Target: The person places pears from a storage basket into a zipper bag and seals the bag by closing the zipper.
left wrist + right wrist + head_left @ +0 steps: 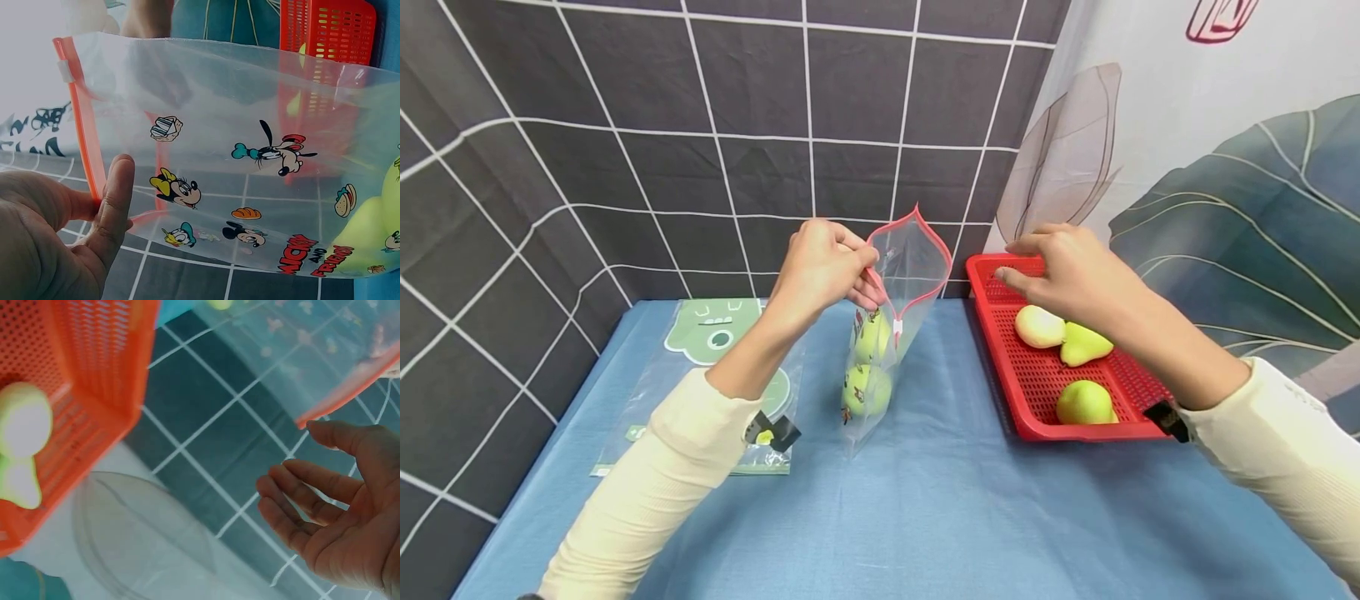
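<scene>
Your cream left sleeve (658, 467) extends over the blue-covered desk (880, 533), your left grip (827, 265) pinching the red rim (83, 131) of a clear printed bag (219, 175), mouth open, round green fruits (867, 390) inside. The bag is over the desk's middle, left of the red basket (1093, 432). Your right grip (1067, 265) is released, holding nothing, near that basket.

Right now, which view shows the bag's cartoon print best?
The left wrist view: the cartoon print on the bag is large, its lettering legible. The head view shows only tiny figures over the green fruit; the right wrist view, blurred patches.
</scene>
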